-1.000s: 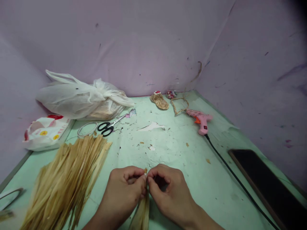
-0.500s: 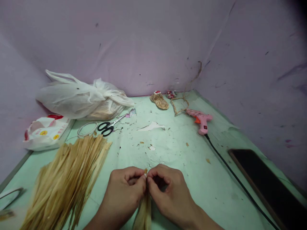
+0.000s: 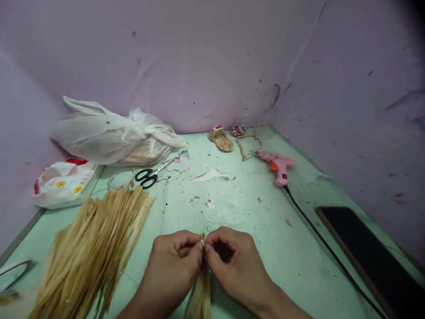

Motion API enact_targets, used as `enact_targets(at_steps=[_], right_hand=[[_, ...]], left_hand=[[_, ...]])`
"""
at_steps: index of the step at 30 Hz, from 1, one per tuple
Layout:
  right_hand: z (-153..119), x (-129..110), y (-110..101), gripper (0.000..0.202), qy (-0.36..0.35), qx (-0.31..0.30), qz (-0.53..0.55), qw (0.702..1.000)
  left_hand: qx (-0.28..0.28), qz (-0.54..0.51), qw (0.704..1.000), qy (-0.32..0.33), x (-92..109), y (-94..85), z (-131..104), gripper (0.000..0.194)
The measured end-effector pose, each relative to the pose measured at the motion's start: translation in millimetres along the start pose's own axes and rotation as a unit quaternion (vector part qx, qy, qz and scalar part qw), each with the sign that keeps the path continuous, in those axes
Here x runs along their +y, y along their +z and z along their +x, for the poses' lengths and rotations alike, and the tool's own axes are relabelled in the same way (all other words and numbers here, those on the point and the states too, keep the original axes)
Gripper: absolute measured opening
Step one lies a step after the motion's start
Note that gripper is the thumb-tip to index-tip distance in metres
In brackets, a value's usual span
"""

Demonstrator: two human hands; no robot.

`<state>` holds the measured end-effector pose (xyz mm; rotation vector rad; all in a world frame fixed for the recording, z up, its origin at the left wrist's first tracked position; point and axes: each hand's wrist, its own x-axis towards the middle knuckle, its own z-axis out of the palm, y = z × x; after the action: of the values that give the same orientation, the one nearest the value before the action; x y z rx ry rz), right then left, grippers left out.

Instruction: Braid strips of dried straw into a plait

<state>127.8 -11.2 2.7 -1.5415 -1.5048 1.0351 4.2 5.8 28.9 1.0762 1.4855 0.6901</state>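
Observation:
Low in the middle of the head view, a narrow bundle of dried husk strips runs down out of the frame. Near its top end, where a small white tie shows, my left hand pinches it from the left with thumb and forefinger. From the other side my right hand pinches at the same spot, fingers curled. Fingertips cover most of the tie, so how it runs cannot be made out. A spread pile of husk strips lies left of my hands.
Black-handled scissors and a coil of white cord lie behind the pile. Behind them are a white plastic bag and a white packet. A pink glue gun, its black cable, and a phone lie right; a woven sole-shaped piece lies at the back.
Almost nothing differs. My right hand's fingertips have shifted very slightly at the bundle's top; both hands keep their pinch.

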Motion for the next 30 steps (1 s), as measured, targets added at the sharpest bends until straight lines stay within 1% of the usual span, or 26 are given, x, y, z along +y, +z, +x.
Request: enact_targets(at_steps=[3,6,14,18,21,24,27,30], right_hand=[[0.0,0.2,-0.6,0.012,-0.002,0.002,-0.004,1.0],[-0.4,-0.1,-0.7,0.013,-0.003,0.0,0.002,1.0],[0.9,-0.8,-0.1,0.01,0.027,-0.007,0.025,0.999],[2.0,0.0,-0.8,0.01,0.04,-0.022,0.038,0.998],[1.3,0.4,-2.4,0.012,0.0,-0.02,0.015,1.0],[-0.7,0.2,-3.9,0.013,-0.052,-0.023,-0.005,0.998],[-2.3,0.5,-3.8,0.014,-0.079,-0.03,-0.016,0.996],[-2.3,1.9,-2.2,0.014,-0.088,-0.017,-0.024,0.996]], left_hand=[[-0.014,0.011,1.0,-0.001,-1.6,-0.3,0.9,0.011],[-0.015,0.017,1.0,-0.002,-3.0,-1.1,1.9,0.011],[-0.019,0.025,1.0,-0.006,-5.2,-1.7,0.8,0.011],[-0.041,0.02,0.999,-0.019,-3.5,-3.2,2.1,0.013],[-0.065,0.024,0.997,-0.029,-1.2,-5.9,3.2,0.013],[-0.072,0.033,0.996,-0.029,1.7,-7.9,3.4,0.014],[-0.068,0.047,0.996,-0.029,3.5,-7.7,2.4,0.014],[-0.052,0.055,0.997,-0.024,2.9,-5.8,0.9,0.015]])
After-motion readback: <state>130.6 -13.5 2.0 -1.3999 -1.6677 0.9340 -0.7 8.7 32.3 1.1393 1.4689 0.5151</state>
